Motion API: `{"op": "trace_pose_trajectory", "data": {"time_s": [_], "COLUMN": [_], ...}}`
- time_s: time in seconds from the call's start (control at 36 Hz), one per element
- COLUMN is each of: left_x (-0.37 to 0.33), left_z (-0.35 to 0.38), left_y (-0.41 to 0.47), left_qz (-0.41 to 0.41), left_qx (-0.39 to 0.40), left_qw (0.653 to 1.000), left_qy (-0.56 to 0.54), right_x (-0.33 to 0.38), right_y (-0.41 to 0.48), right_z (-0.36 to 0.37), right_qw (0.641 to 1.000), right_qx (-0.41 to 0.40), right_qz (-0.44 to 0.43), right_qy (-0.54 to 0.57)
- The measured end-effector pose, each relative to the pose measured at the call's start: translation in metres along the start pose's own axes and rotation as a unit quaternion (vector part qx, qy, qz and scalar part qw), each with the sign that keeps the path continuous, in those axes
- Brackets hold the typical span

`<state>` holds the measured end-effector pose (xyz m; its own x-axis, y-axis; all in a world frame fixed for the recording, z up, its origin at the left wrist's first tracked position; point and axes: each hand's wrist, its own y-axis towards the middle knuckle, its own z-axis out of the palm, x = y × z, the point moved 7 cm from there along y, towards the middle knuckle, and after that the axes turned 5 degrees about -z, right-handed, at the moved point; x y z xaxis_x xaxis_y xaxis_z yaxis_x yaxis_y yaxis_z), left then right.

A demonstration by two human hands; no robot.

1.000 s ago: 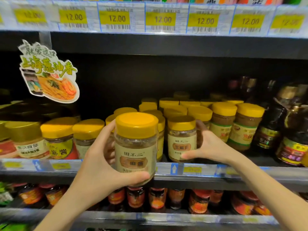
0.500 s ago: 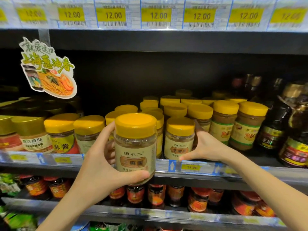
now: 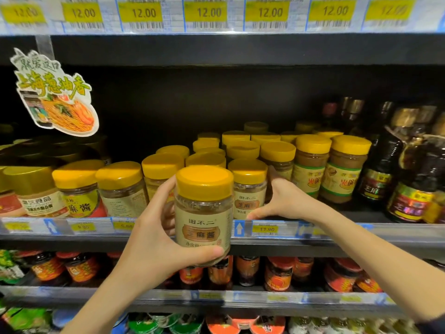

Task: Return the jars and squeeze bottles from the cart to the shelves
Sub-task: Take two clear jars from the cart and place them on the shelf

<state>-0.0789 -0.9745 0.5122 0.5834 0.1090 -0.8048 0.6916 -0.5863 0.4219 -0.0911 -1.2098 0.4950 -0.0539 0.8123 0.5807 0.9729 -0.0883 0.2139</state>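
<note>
A yellow-lidded sesame paste jar (image 3: 203, 214) is gripped upright in the left hand (image 3: 154, 239), fingers wrapped behind it and the thumb pressed low across the label, just in front of the shelf edge (image 3: 361, 233) and not yet set down. The right hand (image 3: 286, 201) is laid against the side of a matching front-row jar (image 3: 248, 186), thumb at its base; it is partly closed around that jar, though whether the jar is truly clasped or only nudged cannot be told.

No clear gap for the held jar is seen in the front row (the yellow lids stand tightly packed behind it). If the jar is pushed in before room is made, neighbouring jars could be knocked over or shoved backward. The grip sits low on the held jar, so a tilt at the price rail (image 3: 267, 229) could let it slip toward the lower shelf jars (image 3: 279, 273). A sideways shove by the right hand could also crowd the green-labelled jars (image 3: 310, 169) just beside it.
</note>
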Motion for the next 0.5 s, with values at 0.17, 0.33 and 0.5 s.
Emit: {"op": "trace_pose_trajectory", "data": {"time_s": [0.17, 0.33, 0.5], "left_x": [-0.009, -0.023, -0.037], "left_z": [0.031, 0.064, 0.107], "left_y": [0.003, 0.012, 0.028], "left_qz": [0.010, 0.023, 0.021], "left_qx": [0.034, 0.050, 0.061], "left_qw": [0.999, 0.997, 0.996], "left_qy": [-0.022, -0.047, -0.068], "right_x": [-0.009, 0.019, 0.046], "right_y": [-0.004, -0.038, -0.074], "right_z": [-0.009, -0.069, -0.107], "right_qw": [0.999, 0.976, 0.981], "right_qx": [0.007, -0.063, -0.017], "right_qz": [0.046, 0.031, 0.005], "right_qy": [0.014, 0.207, 0.192]}}
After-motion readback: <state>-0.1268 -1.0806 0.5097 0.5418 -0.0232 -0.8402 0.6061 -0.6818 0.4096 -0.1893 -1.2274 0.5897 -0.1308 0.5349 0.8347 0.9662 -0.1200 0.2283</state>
